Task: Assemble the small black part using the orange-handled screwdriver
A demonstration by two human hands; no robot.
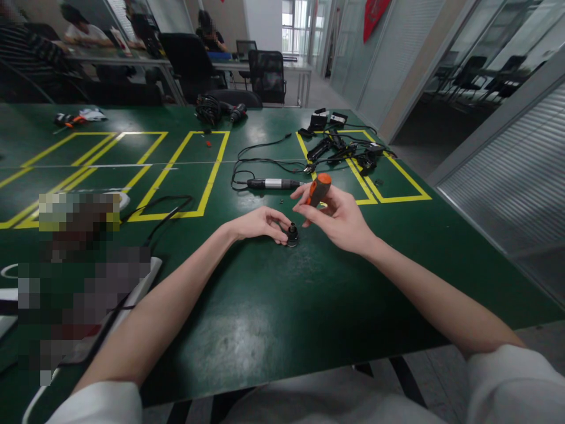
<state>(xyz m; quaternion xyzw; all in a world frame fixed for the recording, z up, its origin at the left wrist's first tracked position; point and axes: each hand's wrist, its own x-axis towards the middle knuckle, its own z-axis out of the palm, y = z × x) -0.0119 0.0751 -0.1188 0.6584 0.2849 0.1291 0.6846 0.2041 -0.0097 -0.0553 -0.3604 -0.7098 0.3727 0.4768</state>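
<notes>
My left hand (pixel 263 224) pinches a small black round part (pixel 292 235) that stands on the green table, a short stub pointing up from its top. Just to the right, my right hand (pixel 338 215) is closed around a screwdriver (pixel 321 188) with an orange and dark grey handle. Its handle end points up, and the shaft is mostly hidden by my fingers. Behind my hands lies a black and silver pen-shaped electric tool (pixel 273 184) with a cable. A few tiny bits, perhaps screws (pixel 281 201), rest between it and my left hand.
Yellow tape (pixel 205 197) marks rectangles on the green table (pixel 247 306). Black parts and cables (pixel 335 147) are heaped at the back right. A power drill (pixel 238 112) lies at the back beside coiled cable (pixel 208 110). Blurred-out items lie at left. People sit at far desks.
</notes>
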